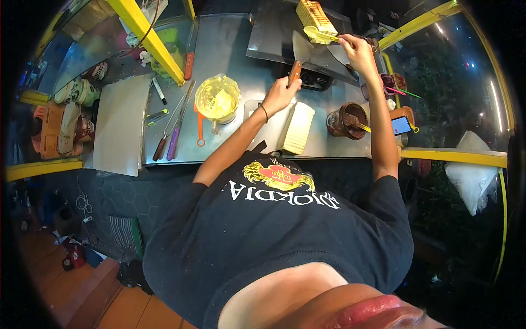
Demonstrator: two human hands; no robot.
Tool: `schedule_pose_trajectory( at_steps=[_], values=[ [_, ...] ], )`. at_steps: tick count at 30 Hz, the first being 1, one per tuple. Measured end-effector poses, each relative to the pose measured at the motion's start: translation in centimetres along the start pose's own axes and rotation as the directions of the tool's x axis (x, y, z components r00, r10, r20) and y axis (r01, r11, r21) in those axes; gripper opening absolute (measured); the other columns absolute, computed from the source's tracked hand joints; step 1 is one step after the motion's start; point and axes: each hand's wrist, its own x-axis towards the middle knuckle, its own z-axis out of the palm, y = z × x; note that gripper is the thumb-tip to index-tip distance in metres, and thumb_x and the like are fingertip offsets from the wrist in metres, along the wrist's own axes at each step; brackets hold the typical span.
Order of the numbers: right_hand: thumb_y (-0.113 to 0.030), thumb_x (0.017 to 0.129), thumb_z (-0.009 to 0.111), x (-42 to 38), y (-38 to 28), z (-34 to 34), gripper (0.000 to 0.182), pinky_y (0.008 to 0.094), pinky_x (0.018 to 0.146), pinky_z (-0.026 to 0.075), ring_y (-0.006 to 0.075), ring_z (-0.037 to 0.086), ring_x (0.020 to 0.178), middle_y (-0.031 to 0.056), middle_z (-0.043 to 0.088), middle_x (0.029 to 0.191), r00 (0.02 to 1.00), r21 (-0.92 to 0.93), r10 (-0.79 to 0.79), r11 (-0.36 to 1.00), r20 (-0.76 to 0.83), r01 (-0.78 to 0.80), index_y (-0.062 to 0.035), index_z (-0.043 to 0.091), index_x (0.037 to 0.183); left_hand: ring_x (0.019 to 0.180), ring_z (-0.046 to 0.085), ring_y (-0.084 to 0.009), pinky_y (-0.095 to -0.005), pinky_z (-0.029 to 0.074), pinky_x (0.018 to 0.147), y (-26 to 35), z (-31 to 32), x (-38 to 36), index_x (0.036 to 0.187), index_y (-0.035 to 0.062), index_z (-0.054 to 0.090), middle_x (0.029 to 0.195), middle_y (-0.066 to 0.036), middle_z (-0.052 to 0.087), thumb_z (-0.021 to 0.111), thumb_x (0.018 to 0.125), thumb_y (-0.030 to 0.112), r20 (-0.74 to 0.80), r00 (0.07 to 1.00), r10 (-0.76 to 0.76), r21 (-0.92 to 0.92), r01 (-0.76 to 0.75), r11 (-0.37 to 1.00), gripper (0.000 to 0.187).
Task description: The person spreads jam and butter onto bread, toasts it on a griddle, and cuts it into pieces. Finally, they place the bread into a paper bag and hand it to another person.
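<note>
My left hand (281,94) is closed round the wooden handle of a metal spatula (302,48), whose broad blade rests on the dark griddle (268,35). At the right, my right hand (359,54) holds a yellow spreader (323,35), its end against the near side of a toasted bread block (316,17) on the griddle. Yellow spread shows on that end of the bread. Below the griddle lies a pale bread loaf (298,128). A tub of yellow spread (217,98) stands left of my left forearm.
An open jar of brown spread (347,120) stands near the right forearm, beside a phone (401,125). Tongs (171,123), a purple-handled knife (173,143) and a pale board (121,123) lie at the left. Yellow frame posts (148,41) border the counter.
</note>
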Motion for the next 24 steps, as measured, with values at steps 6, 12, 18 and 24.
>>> schedule_pose_trajectory(
  at_steps=[6,12,18,24],
  values=[
    [-0.022,0.091,0.058,-0.1,-1.8,2.0,0.023,0.0459,0.075,0.051,0.0427,0.063,0.088,0.0255,0.064,0.091,0.987,-0.163,-0.145,0.975,0.063,0.153,-0.0048,0.068,0.102,0.076,0.062,-0.0468,-0.0517,0.046,0.067,0.0,-0.1,-0.4,0.081,-0.0028,0.058,0.075,-0.028,0.061,0.053,0.094,0.038,-0.208,0.936,0.283,0.388,-0.187,0.903,0.043],
    [-0.021,0.092,0.062,-1.5,-7.1,-0.9,0.025,0.0267,0.06,0.045,0.0089,0.055,0.064,0.0101,0.063,0.069,0.997,0.014,-0.034,0.999,0.066,0.033,-0.0002,0.068,0.103,0.064,0.063,-0.0262,-0.0387,0.048,0.062,-1.2,-1.0,0.7,0.087,-0.0013,0.065,0.07,-0.015,0.065,0.052,0.094,0.04,-0.23,0.947,0.223,0.344,-0.135,0.929,0.044],
    [-0.021,0.089,0.059,-1.8,-13.3,5.8,0.025,0.0329,0.067,0.052,0.0182,0.067,0.074,0.013,0.069,0.078,0.888,0.268,-0.195,0.96,0.417,0.085,0.0002,0.069,0.099,0.084,0.066,-0.0383,-0.0439,0.049,0.077,-0.6,0.1,-0.1,0.084,-0.0033,0.063,0.08,-0.024,0.066,0.052,0.092,0.037,-0.224,0.946,0.236,0.096,-0.22,0.971,0.043],
    [-0.024,0.088,0.065,-3.3,-14.5,10.0,0.034,0.0372,0.078,0.053,0.0282,0.068,0.084,0.0211,0.068,0.096,0.826,0.322,-0.373,0.914,0.423,0.247,-0.0027,0.065,0.115,0.093,0.064,-0.0395,-0.0449,0.048,0.078,-5.7,0.9,2.9,0.112,-0.0038,0.058,0.097,-0.027,0.063,0.051,0.093,0.021,-0.292,0.706,0.645,0.201,-0.614,0.763,0.032]
  ],
)
